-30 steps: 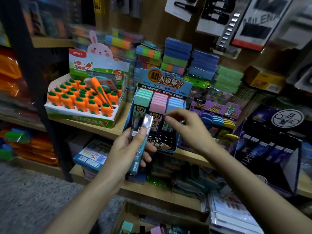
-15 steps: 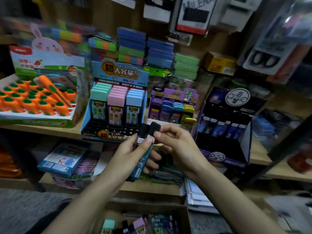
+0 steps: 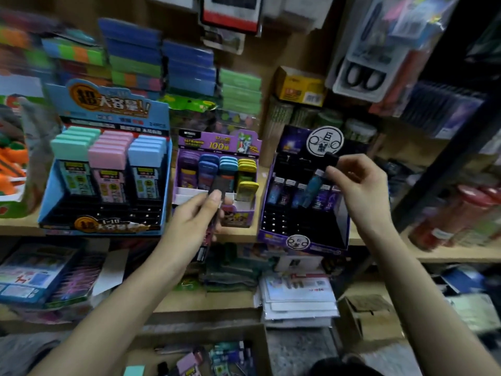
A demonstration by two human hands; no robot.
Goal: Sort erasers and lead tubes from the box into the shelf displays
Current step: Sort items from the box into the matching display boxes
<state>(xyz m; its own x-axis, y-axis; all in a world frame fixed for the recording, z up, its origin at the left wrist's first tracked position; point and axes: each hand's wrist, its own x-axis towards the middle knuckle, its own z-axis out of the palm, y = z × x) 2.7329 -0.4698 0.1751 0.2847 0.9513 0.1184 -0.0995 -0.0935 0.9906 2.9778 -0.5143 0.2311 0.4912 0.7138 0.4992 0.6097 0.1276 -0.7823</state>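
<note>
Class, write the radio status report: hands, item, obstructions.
Left hand grips dark-capped lead tube. Right hand pinches black-capped teal lead tube at dark purple display box. No obstruction seen.

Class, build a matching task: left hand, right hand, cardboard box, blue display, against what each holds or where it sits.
1 left hand
2 right hand
3 cardboard box
4 blue display

a mint, pink, blue erasers inside
b below the shelf
c pinches blue tube over dark display
d grips dark tube before purple display

Pairs: 1-d; 2-c; 3-b; 4-a
</note>
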